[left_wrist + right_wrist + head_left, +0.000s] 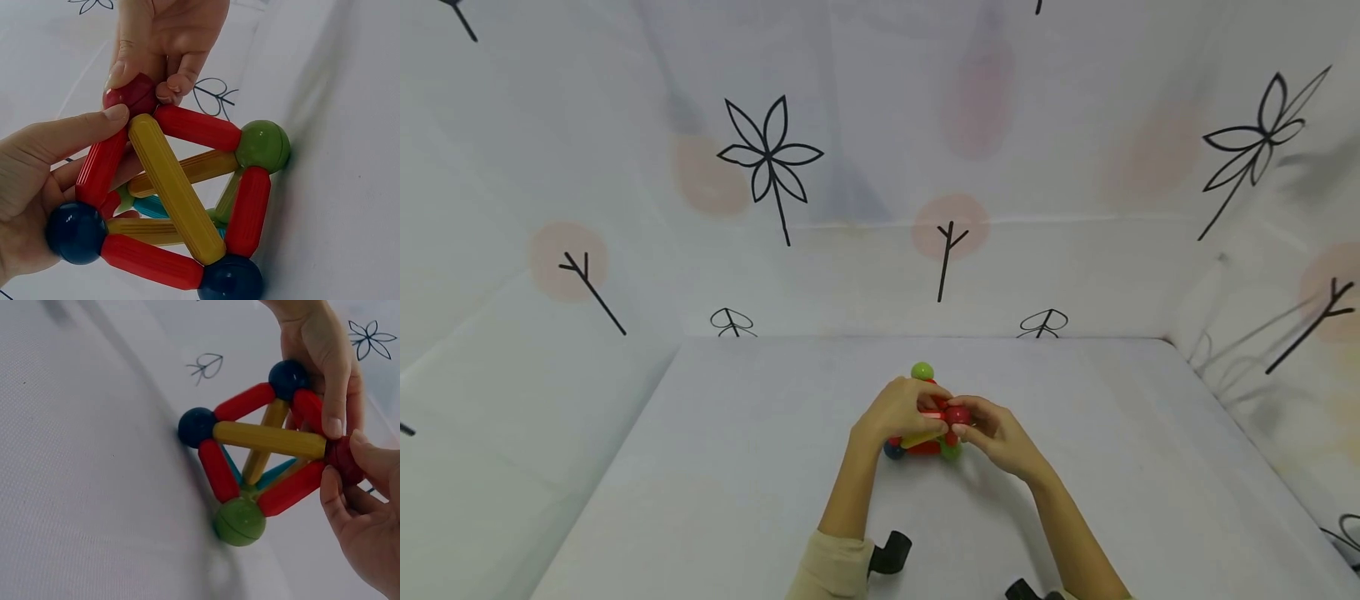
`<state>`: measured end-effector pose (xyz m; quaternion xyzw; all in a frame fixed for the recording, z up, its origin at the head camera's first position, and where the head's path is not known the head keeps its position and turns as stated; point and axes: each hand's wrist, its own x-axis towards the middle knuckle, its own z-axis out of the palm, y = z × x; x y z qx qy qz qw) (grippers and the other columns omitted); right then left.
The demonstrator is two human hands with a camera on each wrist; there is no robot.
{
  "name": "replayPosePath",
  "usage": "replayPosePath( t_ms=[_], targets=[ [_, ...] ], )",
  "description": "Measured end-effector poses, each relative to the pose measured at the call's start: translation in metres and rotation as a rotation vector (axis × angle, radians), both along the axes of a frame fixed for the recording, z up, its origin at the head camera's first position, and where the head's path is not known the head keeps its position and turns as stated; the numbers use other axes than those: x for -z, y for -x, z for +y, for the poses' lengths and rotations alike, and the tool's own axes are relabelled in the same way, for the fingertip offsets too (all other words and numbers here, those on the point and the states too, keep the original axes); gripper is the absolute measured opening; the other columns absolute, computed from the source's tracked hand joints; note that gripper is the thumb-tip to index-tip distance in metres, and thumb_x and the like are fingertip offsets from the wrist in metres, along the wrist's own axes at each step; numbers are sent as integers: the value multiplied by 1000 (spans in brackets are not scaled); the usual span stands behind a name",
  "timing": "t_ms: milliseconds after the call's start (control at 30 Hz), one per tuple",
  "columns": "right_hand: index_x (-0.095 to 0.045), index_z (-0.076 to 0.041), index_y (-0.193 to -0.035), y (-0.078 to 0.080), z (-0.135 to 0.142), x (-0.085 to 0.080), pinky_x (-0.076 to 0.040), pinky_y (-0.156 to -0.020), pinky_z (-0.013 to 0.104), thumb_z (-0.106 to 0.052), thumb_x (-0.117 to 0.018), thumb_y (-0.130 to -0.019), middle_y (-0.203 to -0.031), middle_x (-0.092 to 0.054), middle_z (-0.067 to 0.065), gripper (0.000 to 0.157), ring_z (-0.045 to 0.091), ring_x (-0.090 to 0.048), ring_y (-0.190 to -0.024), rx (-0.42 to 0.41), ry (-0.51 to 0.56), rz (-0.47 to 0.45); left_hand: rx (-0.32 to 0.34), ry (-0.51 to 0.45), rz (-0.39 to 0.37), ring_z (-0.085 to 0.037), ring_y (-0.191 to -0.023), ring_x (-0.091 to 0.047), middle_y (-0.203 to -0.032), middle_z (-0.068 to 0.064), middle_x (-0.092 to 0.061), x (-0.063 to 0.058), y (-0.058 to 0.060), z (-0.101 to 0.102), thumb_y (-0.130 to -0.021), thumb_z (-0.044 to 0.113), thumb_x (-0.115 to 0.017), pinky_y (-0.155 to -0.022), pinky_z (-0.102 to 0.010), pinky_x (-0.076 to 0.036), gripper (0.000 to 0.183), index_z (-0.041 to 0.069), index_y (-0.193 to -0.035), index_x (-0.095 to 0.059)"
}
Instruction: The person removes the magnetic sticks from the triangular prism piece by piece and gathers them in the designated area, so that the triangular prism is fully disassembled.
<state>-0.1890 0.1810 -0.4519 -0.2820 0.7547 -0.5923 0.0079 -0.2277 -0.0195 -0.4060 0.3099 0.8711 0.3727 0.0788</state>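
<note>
A frame of magnetic sticks and balls stands on the table, with red sticks along its near square side. A long yellow stick (175,187) runs diagonally from the dark red ball (131,94) to a dark blue ball (231,278). My left hand (895,412) holds the red stick (103,165) beside that ball, its thumb tip right at the ball. With thumb and fingers my right hand (1003,437) pinches the dark red ball at the top corner. Green balls (240,522) and another dark blue ball (289,379) form other corners.
The white table (737,483) carries the frame near its middle. White fabric walls (850,275) with black plant drawings rise at the back and sides. Black wrist mounts (891,552) sit on both forearms.
</note>
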Motion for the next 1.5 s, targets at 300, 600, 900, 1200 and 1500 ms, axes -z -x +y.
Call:
replayPosePath(
  t_ms=[300, 600, 900, 1200, 1500],
  targets=[
    [-50, 8, -120, 1, 3, 2, -54, -76, 28, -1, -58, -91, -112, -56, 26, 32, 39, -59, -89, -27, 42, -44, -4, 2, -14, -5, -79, -63, -91, -1, -71, -1, -1, 1, -77, 17, -76, -71, -17, -48, 34, 9, -110, -70],
    [-48, 11, -121, 5, 10, 6, -53, -79, 32, 2, -54, -92, -109, -57, 19, 31, 26, -62, -88, -103, 121, -90, 5, -13, -12, -5, -80, -64, -93, -2, -71, -2, 0, 2, -76, 17, -78, -72, -17, -48, 37, 8, -111, -69],
    [-48, 12, -117, 6, 8, 9, -54, -76, 29, 2, -56, -90, -106, -55, 12, 30, 19, -62, -82, -75, 171, -153, -9, -17, -1, -4, -78, -63, -91, -1, -71, 1, -2, 3, -76, 19, -79, -71, -17, -48, 35, 9, -109, -69],
    [-50, 8, -111, 2, 7, 7, -53, -68, 25, -1, -64, -86, -104, -54, 10, 30, 18, -63, -80, 98, 152, -195, -22, -3, -5, -5, -78, -62, -90, -1, -71, 4, -4, 2, -76, 19, -78, -70, -17, -47, 37, 6, -109, -69],
    [-52, 9, -113, 3, 7, 8, -53, -67, 25, -1, -64, -87, -105, -56, 11, 30, 22, -63, -79, 95, 149, -186, -27, 12, 7, -5, -79, -62, -90, -1, -71, 4, -5, 1, -76, 20, -78, -70, -18, -47, 36, 8, -109, -69]
  ],
)
